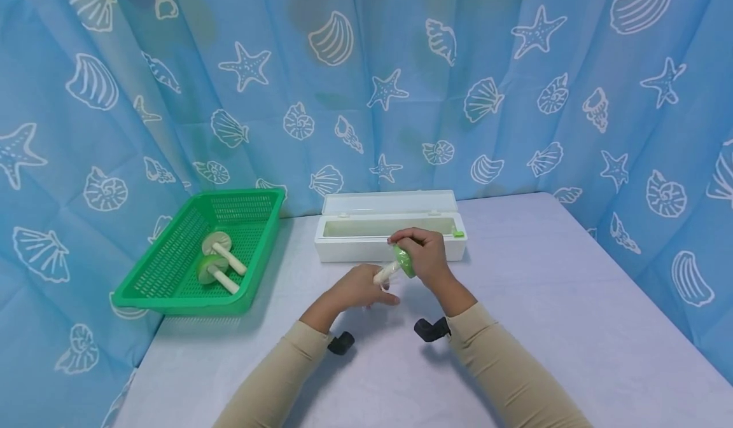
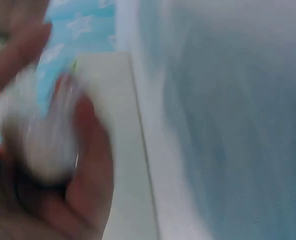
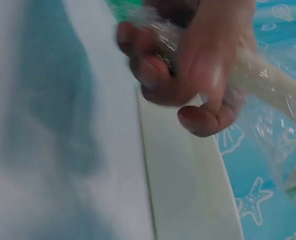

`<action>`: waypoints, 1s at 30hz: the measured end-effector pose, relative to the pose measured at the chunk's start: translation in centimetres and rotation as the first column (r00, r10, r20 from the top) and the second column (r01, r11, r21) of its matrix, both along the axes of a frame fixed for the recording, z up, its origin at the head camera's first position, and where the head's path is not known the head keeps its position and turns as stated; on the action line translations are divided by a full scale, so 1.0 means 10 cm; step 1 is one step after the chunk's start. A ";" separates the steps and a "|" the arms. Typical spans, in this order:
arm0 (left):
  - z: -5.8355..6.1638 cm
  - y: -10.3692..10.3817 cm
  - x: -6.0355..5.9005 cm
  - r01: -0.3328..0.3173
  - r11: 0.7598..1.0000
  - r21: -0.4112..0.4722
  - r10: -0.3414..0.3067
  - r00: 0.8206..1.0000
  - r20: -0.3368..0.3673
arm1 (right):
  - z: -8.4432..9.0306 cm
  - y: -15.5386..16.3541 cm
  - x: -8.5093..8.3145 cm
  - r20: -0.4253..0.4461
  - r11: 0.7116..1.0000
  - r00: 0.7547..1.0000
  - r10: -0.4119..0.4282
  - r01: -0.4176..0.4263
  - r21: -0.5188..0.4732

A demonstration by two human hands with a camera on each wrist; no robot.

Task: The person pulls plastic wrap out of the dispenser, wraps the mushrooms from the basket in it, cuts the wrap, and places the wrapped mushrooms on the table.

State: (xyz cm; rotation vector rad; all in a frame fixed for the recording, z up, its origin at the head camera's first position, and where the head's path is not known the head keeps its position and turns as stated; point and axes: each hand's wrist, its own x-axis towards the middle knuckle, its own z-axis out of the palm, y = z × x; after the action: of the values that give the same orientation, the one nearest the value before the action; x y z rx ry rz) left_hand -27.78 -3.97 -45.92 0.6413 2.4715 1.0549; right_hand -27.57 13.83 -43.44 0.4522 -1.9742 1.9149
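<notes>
Toy mushroom (image 1: 394, 268) is up between both hands, above the table (image 1: 550, 352), partly covered in clear film (image 3: 272, 120). Long axis lies tilted: green cap toward the right hand (image 1: 424, 253), pale stem sloping down and back to the left hand (image 1: 361, 285), so cap end sits higher and farther right. Left hand grasps the stem, fingers curled round it; right hand pinches the cap from above with thumb and fingers. Film looks loose and crinkled around the stem in the right wrist view; left wrist view is badly blurred, held item only a whitish smear there.

White box (image 1: 355, 250), long and low, just beyond the hands, running crosswise, clear lid (image 1: 389, 203) flipped up and back, small green slider (image 1: 459, 233) at the end on the right-hand side. Right hand overlaps the box's front in the head view, hiding part of it.

Well left of the hands: green basket (image 1: 260, 275), slatted walls, two more mushrooms inside; the farther one (image 1: 216, 242) shows its pale cap underside, the nearer one (image 1: 212, 268) a green cap, both stems pointing right and toward the person. Black mounts (image 1: 432, 330) sit at both wrists beside beige sleeves (image 1: 504, 364). Behind everything, blue curtain (image 1: 343, 97) printed with white shells and starfish
</notes>
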 end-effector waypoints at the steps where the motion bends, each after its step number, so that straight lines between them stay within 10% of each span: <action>1: -0.01 -0.03 -0.01 0.030 0.998 0.057 -0.035 0.996 0.084 | 0.02 0.00 0.02 -0.033 1.000 0.999 0.020 -0.020 0.005; 5: -0.07 -0.15 -0.02 0.108 0.986 0.129 -0.145 0.935 0.323 | 0.17 -0.04 0.18 -0.137 0.994 0.985 0.106 -0.100 0.053; 9: -0.14 -0.18 -0.02 0.181 0.980 0.078 -0.197 0.911 0.363 | 0.22 -0.10 0.29 -0.174 0.981 0.969 0.176 -0.158 0.111; 15: -0.16 -0.15 -0.06 0.169 0.977 0.131 -0.197 0.949 0.246 | -0.02 -0.06 0.13 -0.145 0.957 0.963 0.226 -0.192 0.219; 21: -0.13 -0.14 -0.09 0.140 0.983 0.117 -0.151 0.984 0.090 | -0.10 0.08 0.04 -0.050 0.944 0.997 0.065 -0.045 0.328; 25: -0.14 -0.10 -0.08 0.128 0.988 0.084 -0.133 0.990 0.048 | -0.14 0.09 0.02 0.074 0.984 0.997 -0.008 -0.006 0.176; 30: -0.14 -0.02 -0.06 0.076 0.983 0.167 -0.085 0.995 0.044 | -0.12 0.00 0.05 0.030 0.996 0.998 0.051 -0.049 -0.068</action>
State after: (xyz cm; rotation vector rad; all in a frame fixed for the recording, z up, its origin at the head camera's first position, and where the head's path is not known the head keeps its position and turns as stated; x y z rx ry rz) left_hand -28.40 -4.19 -47.36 0.7483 2.3106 1.2381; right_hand -27.06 13.87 -44.68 0.4602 -1.9279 2.0245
